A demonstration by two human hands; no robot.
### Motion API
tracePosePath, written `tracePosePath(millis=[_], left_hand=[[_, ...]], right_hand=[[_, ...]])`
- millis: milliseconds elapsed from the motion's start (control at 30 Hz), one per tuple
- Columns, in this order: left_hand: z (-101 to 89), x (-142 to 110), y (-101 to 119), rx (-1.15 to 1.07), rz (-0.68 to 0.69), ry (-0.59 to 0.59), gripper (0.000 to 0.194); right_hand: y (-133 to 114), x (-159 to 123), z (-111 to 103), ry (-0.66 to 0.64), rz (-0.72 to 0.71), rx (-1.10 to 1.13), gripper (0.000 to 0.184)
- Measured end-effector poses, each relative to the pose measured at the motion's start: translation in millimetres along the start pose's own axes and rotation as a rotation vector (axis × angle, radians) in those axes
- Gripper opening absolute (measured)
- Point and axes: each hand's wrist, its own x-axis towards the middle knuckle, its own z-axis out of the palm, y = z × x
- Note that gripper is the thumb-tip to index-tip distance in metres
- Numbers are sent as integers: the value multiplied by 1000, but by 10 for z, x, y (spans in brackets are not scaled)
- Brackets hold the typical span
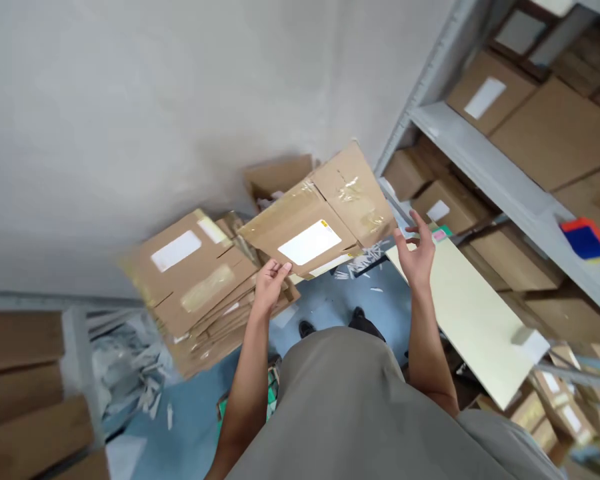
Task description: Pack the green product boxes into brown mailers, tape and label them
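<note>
A flattened cardboard box (300, 220) with a white label and strips of clear tape is held up at mid-view, tilted. My left hand (273, 283) pinches its near edge, thumb on top below the label. At the right corner, my right hand (417, 250) has its fingers spread, the thumb close to the cardboard; whether it touches I cannot tell. To the left leans a stack of flattened cardboard boxes (195, 267), the front one bearing white labels and tape. Behind the held box stands an open cardboard box (277, 175), partly hidden, with pale material inside.
Metal shelving (505, 167) with cardboard boxes runs along the right, and a pale board or tabletop (475, 313) juts out before it. More boxes (25, 387) sit on shelving at lower left. White scraps (135, 367) litter the blue floor (190, 400). A wall (155, 120) rises ahead.
</note>
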Motion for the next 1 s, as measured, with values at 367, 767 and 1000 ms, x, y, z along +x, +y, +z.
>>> tracePosePath(millis=[367, 767, 1000], left_hand=[[2617, 360, -732, 344, -35, -637, 54], [5387, 164, -1916, 468, -128, -751, 12], [5929, 16, -2266, 454, -261, -830, 16]], right_hand=[[1879, -736, -2179, 249, 444, -60, 74], [3642, -1172, -3164, 343, 772, -56, 37], [4013, -1379, -3055, 389, 942, -59, 42]])
